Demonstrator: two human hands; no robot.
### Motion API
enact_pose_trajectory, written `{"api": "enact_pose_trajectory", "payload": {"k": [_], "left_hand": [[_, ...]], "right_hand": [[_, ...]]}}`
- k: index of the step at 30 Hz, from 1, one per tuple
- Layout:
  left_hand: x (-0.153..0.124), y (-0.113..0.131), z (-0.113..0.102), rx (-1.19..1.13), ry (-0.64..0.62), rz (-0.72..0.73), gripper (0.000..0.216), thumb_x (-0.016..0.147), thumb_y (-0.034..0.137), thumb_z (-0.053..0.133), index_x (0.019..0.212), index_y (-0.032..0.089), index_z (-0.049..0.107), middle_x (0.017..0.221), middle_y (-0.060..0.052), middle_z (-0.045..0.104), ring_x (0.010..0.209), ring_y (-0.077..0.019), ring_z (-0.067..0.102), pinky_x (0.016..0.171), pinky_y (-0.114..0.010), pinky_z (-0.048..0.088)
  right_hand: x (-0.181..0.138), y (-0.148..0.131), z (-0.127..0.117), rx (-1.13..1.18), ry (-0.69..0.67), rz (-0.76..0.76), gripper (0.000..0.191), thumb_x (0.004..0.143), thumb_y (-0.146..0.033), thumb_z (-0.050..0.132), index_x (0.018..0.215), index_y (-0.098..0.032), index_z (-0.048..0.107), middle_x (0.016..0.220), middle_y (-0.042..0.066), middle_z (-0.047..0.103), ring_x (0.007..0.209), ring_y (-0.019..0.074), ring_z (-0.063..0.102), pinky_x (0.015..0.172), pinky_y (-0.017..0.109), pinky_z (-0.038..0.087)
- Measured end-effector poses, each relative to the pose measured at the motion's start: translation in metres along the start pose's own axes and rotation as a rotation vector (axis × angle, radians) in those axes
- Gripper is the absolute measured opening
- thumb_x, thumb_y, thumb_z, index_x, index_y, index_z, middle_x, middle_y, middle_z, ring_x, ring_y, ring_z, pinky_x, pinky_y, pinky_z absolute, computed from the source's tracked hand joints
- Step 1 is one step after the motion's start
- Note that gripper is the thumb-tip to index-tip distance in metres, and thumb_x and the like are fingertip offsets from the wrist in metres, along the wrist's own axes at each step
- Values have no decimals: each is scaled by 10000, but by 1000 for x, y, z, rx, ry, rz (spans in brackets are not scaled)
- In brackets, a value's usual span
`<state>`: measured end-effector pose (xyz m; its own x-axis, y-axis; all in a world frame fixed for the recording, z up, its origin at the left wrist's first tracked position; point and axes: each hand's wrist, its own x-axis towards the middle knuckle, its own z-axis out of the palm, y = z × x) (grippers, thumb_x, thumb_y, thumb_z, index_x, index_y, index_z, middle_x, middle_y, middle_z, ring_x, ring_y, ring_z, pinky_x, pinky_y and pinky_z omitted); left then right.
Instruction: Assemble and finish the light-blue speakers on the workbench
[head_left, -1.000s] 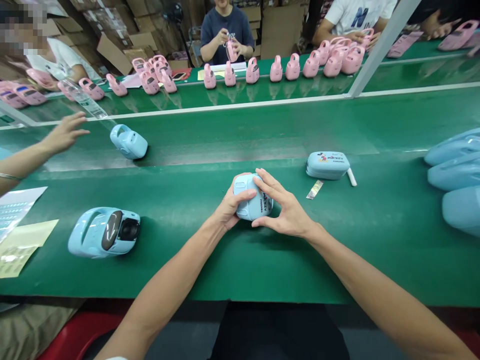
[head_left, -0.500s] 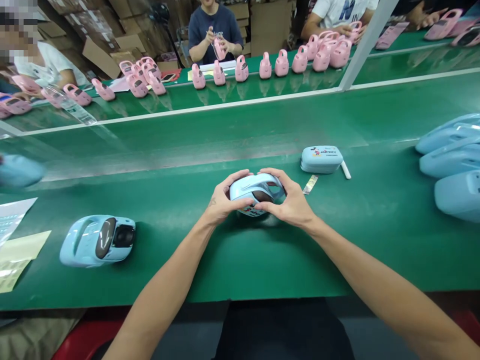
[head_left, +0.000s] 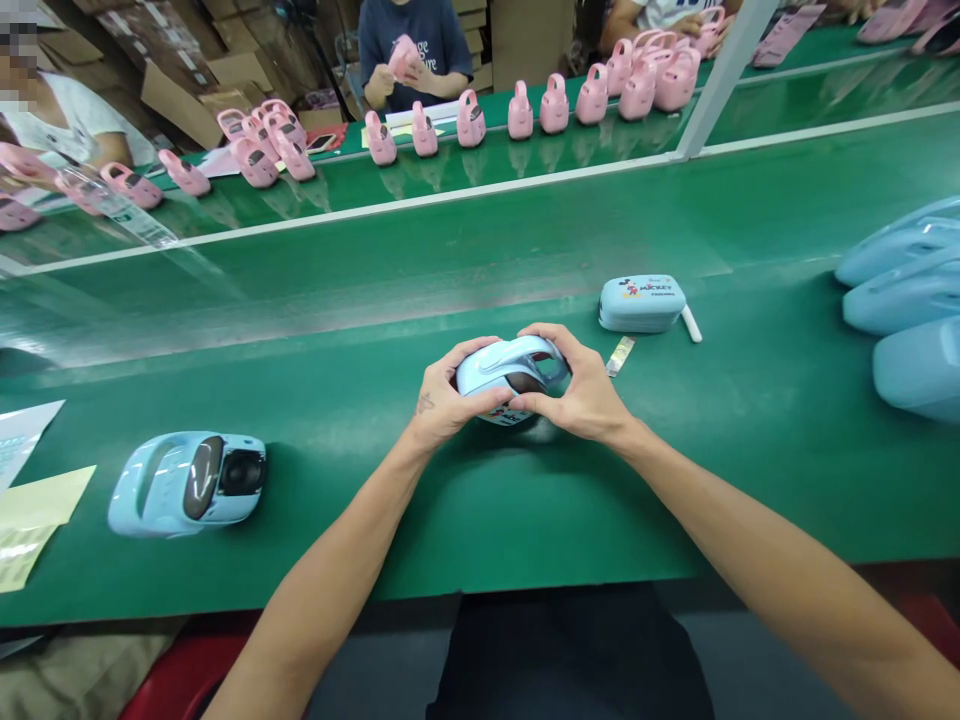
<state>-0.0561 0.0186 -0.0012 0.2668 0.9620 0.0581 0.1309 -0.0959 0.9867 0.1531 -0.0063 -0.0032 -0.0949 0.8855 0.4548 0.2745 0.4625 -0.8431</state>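
Observation:
Both my hands grip a light-blue portable speaker (head_left: 487, 368) with a loop handle, just above the green bench in the middle of the head view. My left hand (head_left: 452, 392) wraps its left end, the thumb along the near side. Around the handle end on the right curls my right hand (head_left: 581, 392), its thumb meeting the dark window panel. A colourful print shows low on the near face; the underside is hidden. To the left lies another light-blue speaker (head_left: 161, 490), its black round cone uncovered.
A blue case with a cartoon print (head_left: 639, 305), a white stick (head_left: 691, 324) and a small sticker strip (head_left: 620, 356) lie right of my hands. Several blue housings (head_left: 919, 370) crowd the right edge. Papers (head_left: 52, 495) lie left. Pink units (head_left: 553, 105) line the bench opposite, where co-workers sit.
My view has shifted slightly; my hands keep the same grip on the speaker. A blurred blue object at the far left has left view. The co-worker opposite has raised a pink unit.

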Motion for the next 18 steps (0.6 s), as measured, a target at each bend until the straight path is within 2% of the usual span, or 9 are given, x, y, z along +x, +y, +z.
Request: {"api": "enact_pose_trajectory", "payload": {"k": [6,8,11,14,18], "left_hand": [[-1,2,-4,-55,-49,-2,785,607,467,993,1324,258,752,1309,-85,761,1192,-317,696,1036,-397,548],[0,1,-4,-81,-53,-1,793,566,412,1017,1301,257,764,1295,-82,768,1209,-326,691,1035,-389,539],[2,-4,0,-260,33,-43,754,525,383,1028,1218,227,775,1181,-72,797,1100,-295,726,962,-363,554],[6,-10,7,-565,151,-148,612,606,492,971,1105,209,758,1010,-43,808,902,-230,741,850,-336,567],[8,-10,11,-691,157,-195,543,646,530,942,1030,203,740,985,-40,813,906,-233,742,884,-353,577]], "right_hand": [[0,2,-4,9,-41,51,675,695,-548,913,1243,-279,624,1143,36,756,985,263,724,938,426,590],[0,4,-3,33,-35,69,727,692,-576,922,1292,-291,626,1207,57,753,1063,287,728,1008,463,583],[1,12,-2,190,-22,105,891,723,-627,895,1478,-318,536,1420,105,684,1291,329,673,1165,519,514],[2,21,0,388,-63,203,1050,733,-669,874,1607,-335,400,1599,138,555,1420,352,607,1207,557,490],[3,28,4,475,-129,314,1156,675,-644,930,1636,-322,374,1555,157,608,1381,358,648,1208,595,494]]}}
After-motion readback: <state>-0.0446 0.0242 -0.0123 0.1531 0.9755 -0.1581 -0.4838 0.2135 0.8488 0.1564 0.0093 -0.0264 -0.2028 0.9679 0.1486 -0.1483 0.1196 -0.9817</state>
